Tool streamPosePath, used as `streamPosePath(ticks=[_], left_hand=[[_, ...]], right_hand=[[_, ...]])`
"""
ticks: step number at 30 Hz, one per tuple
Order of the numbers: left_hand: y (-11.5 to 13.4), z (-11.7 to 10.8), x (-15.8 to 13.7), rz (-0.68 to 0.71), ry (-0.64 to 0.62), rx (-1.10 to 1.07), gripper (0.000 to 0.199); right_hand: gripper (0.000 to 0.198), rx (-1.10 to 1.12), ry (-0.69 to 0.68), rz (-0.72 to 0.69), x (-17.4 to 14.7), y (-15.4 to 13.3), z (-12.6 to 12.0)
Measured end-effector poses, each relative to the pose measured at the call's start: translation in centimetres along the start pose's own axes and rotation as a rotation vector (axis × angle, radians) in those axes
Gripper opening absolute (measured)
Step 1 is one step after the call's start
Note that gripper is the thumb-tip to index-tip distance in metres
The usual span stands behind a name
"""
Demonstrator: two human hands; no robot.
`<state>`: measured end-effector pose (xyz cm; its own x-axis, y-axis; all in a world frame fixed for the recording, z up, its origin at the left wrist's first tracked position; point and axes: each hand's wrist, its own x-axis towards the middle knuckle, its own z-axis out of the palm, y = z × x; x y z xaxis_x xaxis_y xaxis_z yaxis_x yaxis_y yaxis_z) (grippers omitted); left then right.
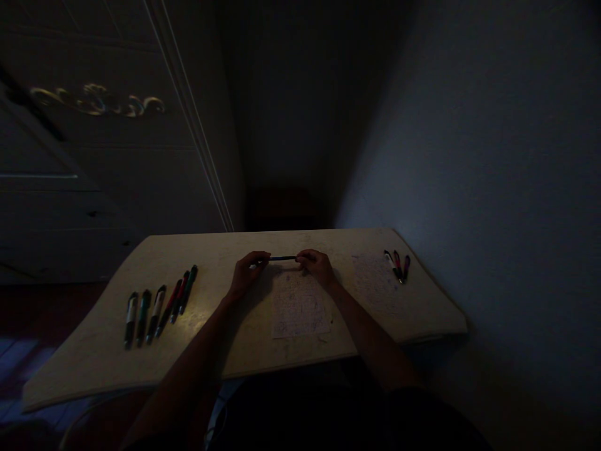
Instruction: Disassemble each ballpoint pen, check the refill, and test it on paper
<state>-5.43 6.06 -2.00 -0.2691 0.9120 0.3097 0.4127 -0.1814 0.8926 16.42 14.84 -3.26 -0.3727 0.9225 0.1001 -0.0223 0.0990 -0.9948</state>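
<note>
A dark pen (pixel 282 258) lies level between my two hands, just above the far half of the table. My left hand (pixel 247 269) pinches its left end, fingers closed. At the other end, the fingers of my right hand (pixel 318 265) are closed on the same pen. Beneath and nearer to me is a sheet of paper (pixel 300 307) covered in handwriting. Off to the left, several pens (pixel 154 313) lie side by side in a slanting row, with white, green and red barrels. The dim light hides finer detail of the held pen.
The pale table (pixel 244 351) has a worn top. Toward its right end lie another written sheet (pixel 375 279) and three pens (pixel 398 266) close together. A wall (pixel 493 188) borders the right side; a cabinet (pixel 117 163) with an ornate trim stands at the left.
</note>
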Motion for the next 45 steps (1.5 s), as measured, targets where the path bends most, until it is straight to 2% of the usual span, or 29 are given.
streamPosePath(ticks=[3,6,10,15,19,23,25,27,30,32,36,39,42,45], left_hand=[[0.2,0.1,0.0,0.019,-0.026,-0.010,0.046],[0.0,0.1,0.0,0.021,0.015,-0.012,0.059],[-0.3,-0.1,0.1,-0.058,0.116,0.050,0.051],[-0.5,-0.2,0.4,-0.106,0.017,0.088,0.046],[-0.5,-0.1,0.6,-0.071,0.014,0.023,0.041],[-0.5,-0.1,0.6,0.010,0.018,-0.047,0.054],[-0.6,0.0,0.5,-0.003,0.047,-0.059,0.063],[-0.7,0.1,0.5,-0.056,0.061,-0.036,0.057],[-0.7,0.1,0.6,-0.111,0.012,0.019,0.051],[-0.7,-0.1,0.6,-0.108,-0.018,0.048,0.053],[-0.6,-0.4,0.6,-0.046,-0.028,0.014,0.043],[-0.7,-0.3,0.6,0.019,-0.028,-0.075,0.052],[-0.7,0.0,0.6,0.004,0.001,-0.122,0.067],[-0.6,0.1,0.5,-0.064,0.051,-0.027,0.054]], right_hand=[[0.027,0.012,0.031,0.021,0.0,-0.2,0.4],[0.028,0.026,0.054,0.044,0.1,-0.4,0.4],[0.031,0.065,0.074,0.061,0.1,-0.8,0.1],[0.031,0.103,0.065,0.059,0.0,-1.0,0.2],[0.029,0.098,0.084,0.038,0.2,-0.7,0.3],[0.031,0.084,0.091,0.048,0.4,-0.5,0.2],[0.031,0.084,0.088,0.058,0.4,-0.6,0.2],[0.031,0.083,0.089,0.061,0.3,-0.7,0.2],[0.029,0.072,0.090,0.059,0.3,-0.7,0.3],[0.028,0.064,0.082,0.048,0.3,-0.6,0.3],[0.028,0.049,0.081,0.034,0.4,-0.2,0.3],[0.029,0.048,0.085,0.036,0.4,-0.2,0.3],[0.028,0.045,0.079,0.032,0.4,-0.2,0.4],[0.028,0.034,0.086,0.016,0.3,-0.2,0.4]])
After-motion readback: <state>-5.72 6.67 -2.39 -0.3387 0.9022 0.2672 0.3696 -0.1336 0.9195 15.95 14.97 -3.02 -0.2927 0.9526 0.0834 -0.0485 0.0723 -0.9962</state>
